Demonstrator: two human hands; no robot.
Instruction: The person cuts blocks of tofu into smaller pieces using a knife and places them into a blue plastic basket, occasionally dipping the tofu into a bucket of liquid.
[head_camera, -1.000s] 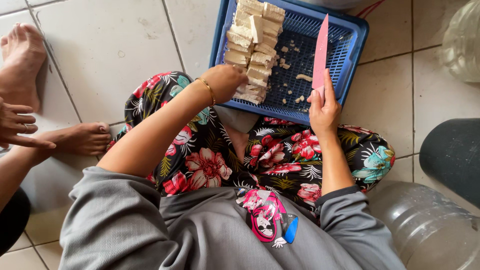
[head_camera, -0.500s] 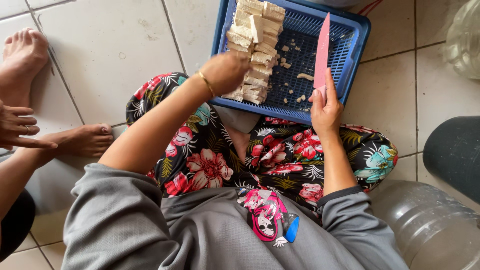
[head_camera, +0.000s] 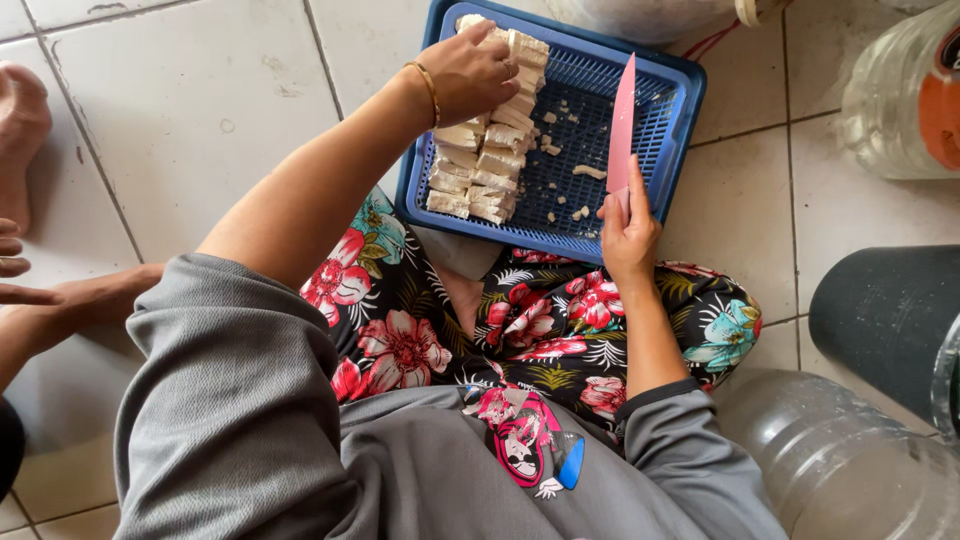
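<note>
A blue plastic basket rests on the tiled floor against my knees. Along its left side lies a row of pale cut blocks, with small crumbs scattered on the mesh. My left hand reaches over the far end of the row, fingers curled down on the top blocks. My right hand is at the basket's near rim, gripping a pink knife whose blade points away from me over the basket.
Clear plastic jugs stand at the right and lower right, beside a dark round container. Another person's hand and foot sit at the left edge. Pale tiles lie left of the basket.
My left hand has moved from the near end of the row of blocks up to its far end. The view has shifted; my right hand keeps the knife in the same pose.
</note>
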